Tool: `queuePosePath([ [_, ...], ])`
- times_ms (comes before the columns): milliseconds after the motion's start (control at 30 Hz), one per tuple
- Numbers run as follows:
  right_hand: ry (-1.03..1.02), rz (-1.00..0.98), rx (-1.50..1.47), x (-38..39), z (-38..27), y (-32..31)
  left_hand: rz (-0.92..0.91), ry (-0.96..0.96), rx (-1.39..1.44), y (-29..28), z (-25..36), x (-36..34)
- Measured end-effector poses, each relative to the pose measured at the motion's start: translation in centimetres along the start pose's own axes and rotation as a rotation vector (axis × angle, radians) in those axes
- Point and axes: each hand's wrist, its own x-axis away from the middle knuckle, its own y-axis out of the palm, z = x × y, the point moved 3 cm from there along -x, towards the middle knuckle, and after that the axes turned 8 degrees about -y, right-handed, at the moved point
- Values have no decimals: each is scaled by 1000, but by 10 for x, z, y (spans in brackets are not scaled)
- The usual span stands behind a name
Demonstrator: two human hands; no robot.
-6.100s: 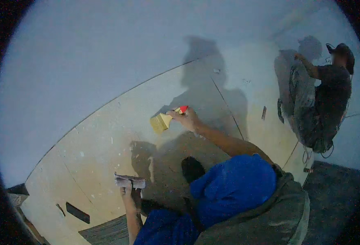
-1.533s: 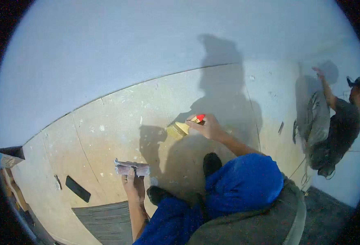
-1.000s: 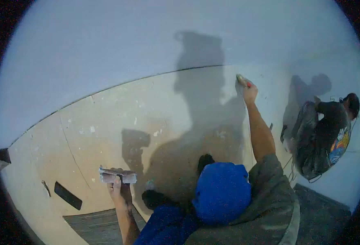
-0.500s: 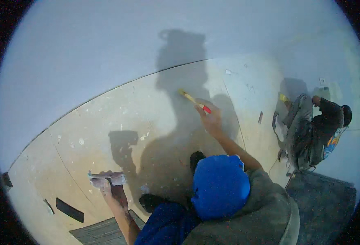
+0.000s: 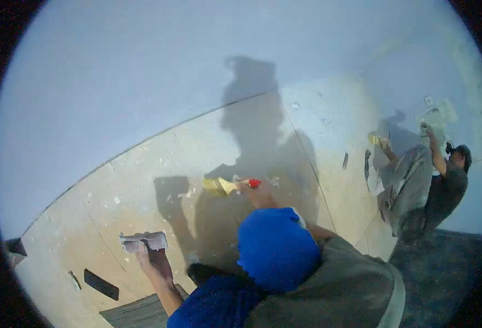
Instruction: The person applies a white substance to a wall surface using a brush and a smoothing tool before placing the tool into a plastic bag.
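Note:
My right hand (image 5: 258, 194) is closed round the handle of a flat paintbrush (image 5: 222, 187). The brush has pale yellow bristles and a red-ended handle; its bristles point left, in front of the pale board. Whether they touch it I cannot tell. Lower left, my left hand (image 5: 152, 261) grips a wide, flat, pale grey piece (image 5: 144, 241) from below, with the thumb on its near face. This piece looks smeared and uneven; its exact kind does not show. My right forearm is mostly hidden behind a blue cap (image 5: 278, 250).
A co-worker (image 5: 438, 186) crouches at the right, one hand with a yellow brush (image 5: 375, 140), the other raised near a patched spot (image 5: 438, 117) on the wall. A dark flat oblong (image 5: 101, 284) and a grey ribbed mat (image 5: 142, 311) lie lower left.
My right hand has come down and left with the paintbrush, whose bristles now show broadside. My left hand keeps its hold. The co-worker's arm has reached up to the wall.

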Motion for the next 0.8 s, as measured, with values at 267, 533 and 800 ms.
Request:
queuePosePath([
  [267,-63,-147,-74,-4,-23,-8,68,48,65,29,3,16],
  [533,-15,-290,-87,2,-10,1,171,-75,-41,51,-18,54],
  [800,-18,-406,-82,-35,7,0,118,34,-165,64,-45,61],
])
